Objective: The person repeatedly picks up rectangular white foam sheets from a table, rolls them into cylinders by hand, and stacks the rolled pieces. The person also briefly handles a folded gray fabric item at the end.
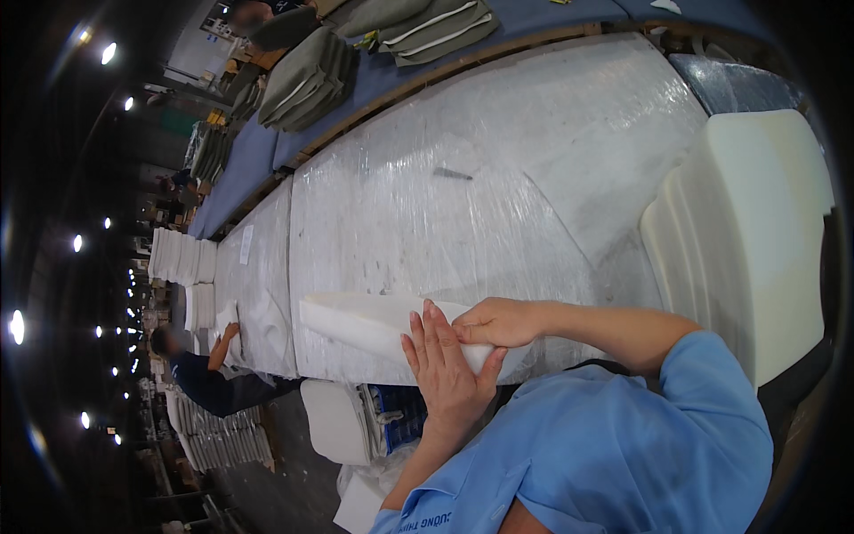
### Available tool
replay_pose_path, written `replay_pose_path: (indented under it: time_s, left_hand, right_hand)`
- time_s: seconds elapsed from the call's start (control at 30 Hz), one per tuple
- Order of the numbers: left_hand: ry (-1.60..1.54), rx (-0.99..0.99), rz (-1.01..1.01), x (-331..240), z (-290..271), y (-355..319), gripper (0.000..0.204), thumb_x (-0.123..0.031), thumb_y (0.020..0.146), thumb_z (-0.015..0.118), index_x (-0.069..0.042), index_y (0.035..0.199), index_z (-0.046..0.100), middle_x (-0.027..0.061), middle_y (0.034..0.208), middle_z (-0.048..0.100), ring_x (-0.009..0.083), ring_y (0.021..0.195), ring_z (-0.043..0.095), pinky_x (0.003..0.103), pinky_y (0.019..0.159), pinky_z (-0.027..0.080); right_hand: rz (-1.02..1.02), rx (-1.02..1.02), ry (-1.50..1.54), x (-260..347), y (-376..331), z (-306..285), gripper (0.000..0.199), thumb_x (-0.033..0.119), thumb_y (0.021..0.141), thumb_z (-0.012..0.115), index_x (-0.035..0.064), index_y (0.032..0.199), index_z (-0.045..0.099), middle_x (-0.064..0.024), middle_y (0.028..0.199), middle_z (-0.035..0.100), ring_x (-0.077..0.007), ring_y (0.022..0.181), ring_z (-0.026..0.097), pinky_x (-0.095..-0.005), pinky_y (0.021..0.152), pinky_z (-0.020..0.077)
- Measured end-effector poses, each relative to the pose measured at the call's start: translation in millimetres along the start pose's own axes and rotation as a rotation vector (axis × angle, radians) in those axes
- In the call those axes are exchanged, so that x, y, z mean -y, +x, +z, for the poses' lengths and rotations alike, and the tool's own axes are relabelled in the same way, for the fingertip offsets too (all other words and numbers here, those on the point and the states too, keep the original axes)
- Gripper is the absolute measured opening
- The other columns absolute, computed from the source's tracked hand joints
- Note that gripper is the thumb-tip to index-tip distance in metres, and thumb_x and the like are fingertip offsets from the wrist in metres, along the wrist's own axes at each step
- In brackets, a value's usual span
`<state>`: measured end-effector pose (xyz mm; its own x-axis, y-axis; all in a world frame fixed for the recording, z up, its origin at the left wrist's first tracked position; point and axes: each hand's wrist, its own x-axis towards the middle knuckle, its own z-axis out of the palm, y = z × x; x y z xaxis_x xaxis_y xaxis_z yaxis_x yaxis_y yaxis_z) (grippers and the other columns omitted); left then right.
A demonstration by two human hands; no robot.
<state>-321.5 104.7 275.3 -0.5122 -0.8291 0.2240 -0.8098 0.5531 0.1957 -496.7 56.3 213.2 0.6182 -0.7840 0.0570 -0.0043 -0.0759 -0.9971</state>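
Note:
A long white foam piece (365, 322) lies on the plastic-wrapped table (498, 178) at its near edge. My left hand (445, 374) lies flat against the foam's near end, fingers straight and thumb hooked around it. My right hand (500, 322) pinches the same end from the other side, touching the left hand's fingertips. Both of my arms are in light blue sleeves. The foam's near end is hidden behind my hands.
A stack of thick white foam cushions (747, 231) stands at the right. Grey cushion covers (311, 76) are piled on a blue table beyond. Another person in a dark shirt (209, 378) works at the left, near white foam stacks (182, 258). More foam (334, 418) sits below the table edge.

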Motion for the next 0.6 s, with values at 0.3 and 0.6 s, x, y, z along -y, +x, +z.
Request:
replay_pose_path:
  time_s: [0.3,0.6]
  left_hand:
    - [0.139,0.038,-0.061,-5.1,-1.2,-10.1,0.094,-0.045,0.094,0.065,0.011,0.157,0.024,0.0323,0.162,0.028,0.0505,0.152,0.021,0.061,0.123,0.012]
    - [0.147,0.072,-0.112,-9.5,-5.1,-15.6,0.093,-0.047,0.094,0.062,0.012,0.156,0.026,0.0333,0.163,0.024,0.0525,0.153,0.016,0.062,0.123,0.009]
  right_hand:
    - [0.104,0.097,-0.124,-21.7,9.1,4.6,0.054,0.047,0.106,0.046,0.0008,0.103,0.073,-0.0237,0.096,0.072,-0.038,0.093,0.067,-0.042,0.086,0.0517]
    - [0.26,-0.211,-0.238,-116.8,-21.7,0.2,0.036,0.039,0.104,0.053,0.0071,0.106,0.071,-0.0179,0.094,0.071,-0.0334,0.089,0.068,-0.0403,0.085,0.0523]
